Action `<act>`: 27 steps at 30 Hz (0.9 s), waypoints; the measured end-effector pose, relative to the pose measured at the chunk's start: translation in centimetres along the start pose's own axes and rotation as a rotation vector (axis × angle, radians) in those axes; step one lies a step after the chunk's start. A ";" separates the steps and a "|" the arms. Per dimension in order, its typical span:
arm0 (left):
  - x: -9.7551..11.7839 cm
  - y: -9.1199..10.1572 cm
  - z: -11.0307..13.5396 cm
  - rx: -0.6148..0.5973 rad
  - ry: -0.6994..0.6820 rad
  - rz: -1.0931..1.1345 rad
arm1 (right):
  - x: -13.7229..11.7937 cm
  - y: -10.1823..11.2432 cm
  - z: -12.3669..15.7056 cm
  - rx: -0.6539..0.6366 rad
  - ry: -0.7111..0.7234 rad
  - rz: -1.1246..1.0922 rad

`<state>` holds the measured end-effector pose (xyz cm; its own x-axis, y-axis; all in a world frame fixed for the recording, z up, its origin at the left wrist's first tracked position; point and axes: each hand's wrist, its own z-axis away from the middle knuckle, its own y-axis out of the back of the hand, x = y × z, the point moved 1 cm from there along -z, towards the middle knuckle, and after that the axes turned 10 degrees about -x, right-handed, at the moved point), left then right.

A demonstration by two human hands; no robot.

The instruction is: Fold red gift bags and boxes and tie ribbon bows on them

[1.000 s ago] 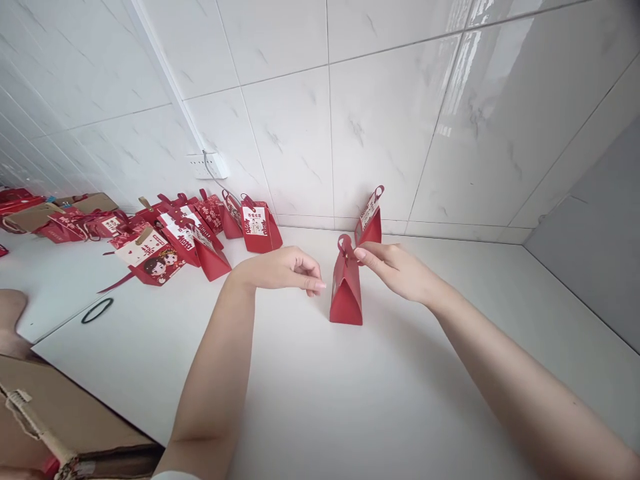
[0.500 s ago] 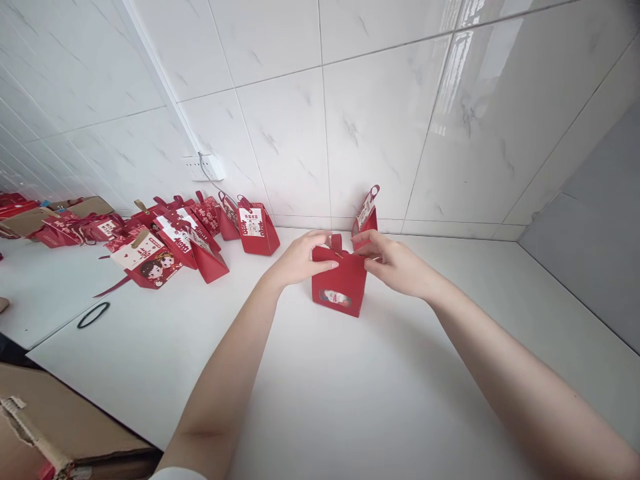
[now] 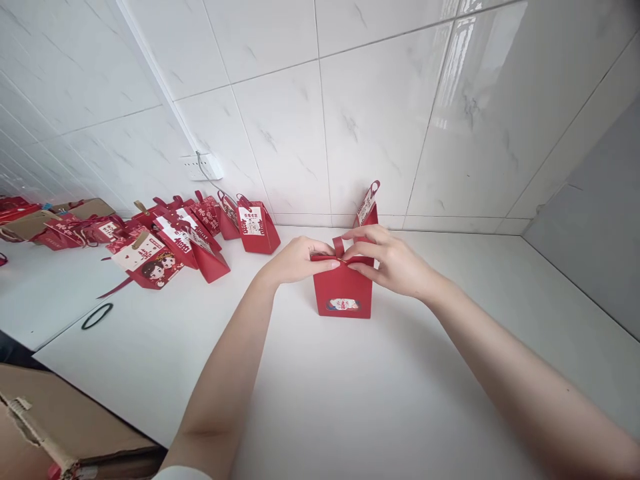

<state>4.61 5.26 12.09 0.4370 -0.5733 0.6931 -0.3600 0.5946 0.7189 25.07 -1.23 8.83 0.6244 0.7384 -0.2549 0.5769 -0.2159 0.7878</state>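
A red gift box (image 3: 345,287) stands upright on the white table, its plain side with a small oval window facing me. My left hand (image 3: 295,260) grips the box's top edge from the left, thumb along the front and fingers behind. From the right, my right hand (image 3: 390,260) pinches the same top edge near the middle, beside the red ribbon loop (image 3: 339,247) that sticks up there. Part of the top edge is hidden by my fingers. Just behind, another red gift box (image 3: 367,208) with a white label leans up near the wall, partly covered by my right hand.
A red gift box (image 3: 257,227) stands left of my hands. Further left lies a cluster of red boxes (image 3: 170,240). A dark elastic ring (image 3: 97,316) rests on the table (image 3: 320,400). At lower left is a cardboard box (image 3: 65,420); a socket (image 3: 201,167) sits on the tiled wall.
The box has turned so its front faces me more squarely. My right hand has moved left along the top edge, closer to the ribbon loop.
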 end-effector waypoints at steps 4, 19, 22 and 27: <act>-0.4 -0.2 -0.4 0.028 0.023 0.002 | 0.2 -0.9 -0.1 0.023 -0.012 0.018; -1.0 -0.6 -1.1 0.034 0.006 0.083 | 0.6 -1.8 0.1 0.065 -0.050 -0.149; -1.1 -0.6 -1.1 0.033 0.007 0.081 | 0.6 -1.9 0.1 0.055 -0.048 -0.170; -1.0 -0.7 -1.1 0.045 0.008 0.077 | 0.5 -1.8 0.0 0.009 -0.066 -0.142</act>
<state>5.33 5.99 10.84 0.4133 -0.5224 0.7458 -0.4291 0.6107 0.6655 24.34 -0.48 7.24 0.5695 0.7184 -0.3995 0.6662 -0.1187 0.7363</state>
